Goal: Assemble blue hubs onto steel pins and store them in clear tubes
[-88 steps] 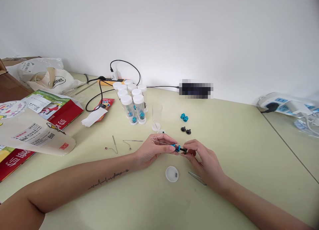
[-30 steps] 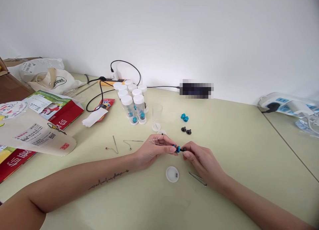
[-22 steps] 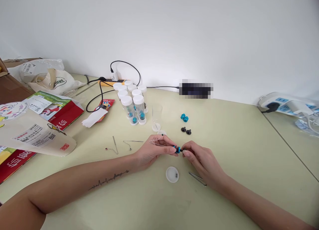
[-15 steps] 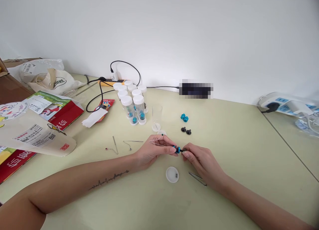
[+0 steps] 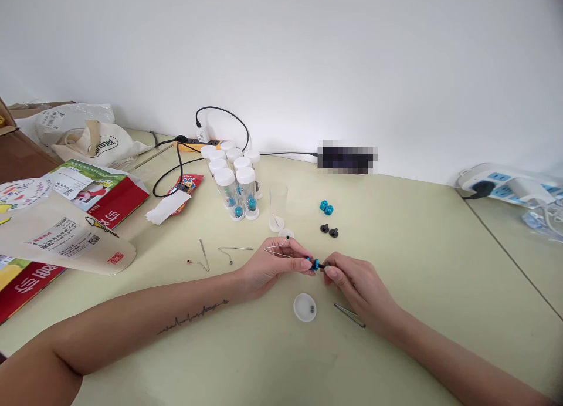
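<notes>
My left hand (image 5: 281,265) pinches a small blue metal part (image 5: 314,264), and a thin bent wire (image 5: 276,251) with a dark tip sticks out above its fingers. From the right, my right hand (image 5: 347,277) grips a black stemmed piece (image 5: 324,266) whose stem meets the blue part. Below the hands lies a white round lid (image 5: 304,307) with tiny dark pieces in it. Metal tweezers (image 5: 349,315) rest beside my right hand. Behind are two blue parts (image 5: 326,207) and two black stemmed discs (image 5: 329,230). Two bent wires (image 5: 229,253) lie to the left.
Several white-capped clear tubes (image 5: 233,186) stand behind my left hand, near an uncapped tube (image 5: 278,206). Bags and a red box (image 5: 118,203) fill the left side. A black device (image 5: 347,159) and a power strip (image 5: 501,183) sit along the wall.
</notes>
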### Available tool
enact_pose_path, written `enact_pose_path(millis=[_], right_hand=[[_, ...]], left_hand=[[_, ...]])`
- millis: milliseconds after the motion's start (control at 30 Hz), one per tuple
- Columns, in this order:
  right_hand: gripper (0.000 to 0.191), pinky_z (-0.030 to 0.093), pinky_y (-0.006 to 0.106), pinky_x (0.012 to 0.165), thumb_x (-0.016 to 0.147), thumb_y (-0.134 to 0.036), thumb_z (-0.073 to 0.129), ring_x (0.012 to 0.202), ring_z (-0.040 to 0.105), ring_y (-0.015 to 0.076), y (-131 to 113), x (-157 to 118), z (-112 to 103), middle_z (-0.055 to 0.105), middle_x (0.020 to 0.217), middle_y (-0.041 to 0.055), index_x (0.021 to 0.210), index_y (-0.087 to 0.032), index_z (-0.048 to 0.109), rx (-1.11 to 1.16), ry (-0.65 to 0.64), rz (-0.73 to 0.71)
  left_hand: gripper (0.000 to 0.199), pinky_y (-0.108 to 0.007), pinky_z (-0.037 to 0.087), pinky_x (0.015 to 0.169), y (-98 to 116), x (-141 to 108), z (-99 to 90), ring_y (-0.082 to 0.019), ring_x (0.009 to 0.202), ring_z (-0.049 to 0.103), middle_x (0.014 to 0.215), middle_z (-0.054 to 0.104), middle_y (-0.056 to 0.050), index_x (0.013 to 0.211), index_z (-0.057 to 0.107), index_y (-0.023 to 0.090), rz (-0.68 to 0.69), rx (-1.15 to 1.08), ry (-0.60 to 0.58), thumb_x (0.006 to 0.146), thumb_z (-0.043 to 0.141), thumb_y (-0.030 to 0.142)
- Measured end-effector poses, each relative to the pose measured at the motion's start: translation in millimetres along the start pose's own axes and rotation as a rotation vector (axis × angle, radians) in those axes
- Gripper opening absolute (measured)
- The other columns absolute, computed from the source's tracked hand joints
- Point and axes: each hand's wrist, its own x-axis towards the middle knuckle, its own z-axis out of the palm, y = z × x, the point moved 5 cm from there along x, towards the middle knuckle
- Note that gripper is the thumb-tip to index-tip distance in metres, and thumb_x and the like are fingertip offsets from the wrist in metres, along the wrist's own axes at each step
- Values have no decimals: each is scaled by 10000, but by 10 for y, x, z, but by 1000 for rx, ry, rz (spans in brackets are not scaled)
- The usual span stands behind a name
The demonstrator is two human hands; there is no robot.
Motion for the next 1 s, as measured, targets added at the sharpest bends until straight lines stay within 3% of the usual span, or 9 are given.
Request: enact_pose_path(millis=[300,567,833,900,1000], right_hand=[[105,383,229,545,942,-279,404,603,502,124,25,-21,3,574,746,-5,990,-227,481,16,59,12],[327,321,224,522,981,-330,278,536,427,111,30,0,7,488,603,-28,764,-206,489,47,-14,46],[87,358,216,564,938,-278,416,617,469,109,39,-28,19,553,779,-20,1004,-233,451,66,45,28],[80,351,219,559,942,-288,407,602,453,111,39,-34,20,534,735,-26,964,-230,457,61,39,24],[220,317,223,519,963,-329,345,540,399,113,44,-30,29,460,611,-40,817,-221,470,57,-9,45]], left_hand=[[152,-352,486,858,-5,15,-33,-156,778,644,803,672,-40,813,692,124,25,2,19,680,743,176],[157,-379,487,865,-3,8,-6,-175,797,650,812,681,-56,825,691,115,12,0,-18,685,738,170],[152,-353,487,859,-10,16,-33,-156,772,648,803,674,-41,816,690,122,21,-9,18,682,741,170],[158,-357,487,852,-12,17,-32,-163,774,650,800,676,-44,820,690,121,22,-4,14,679,743,171],[162,-356,486,843,-16,18,-18,-172,773,657,808,684,-56,824,689,116,16,10,-13,682,741,173]])
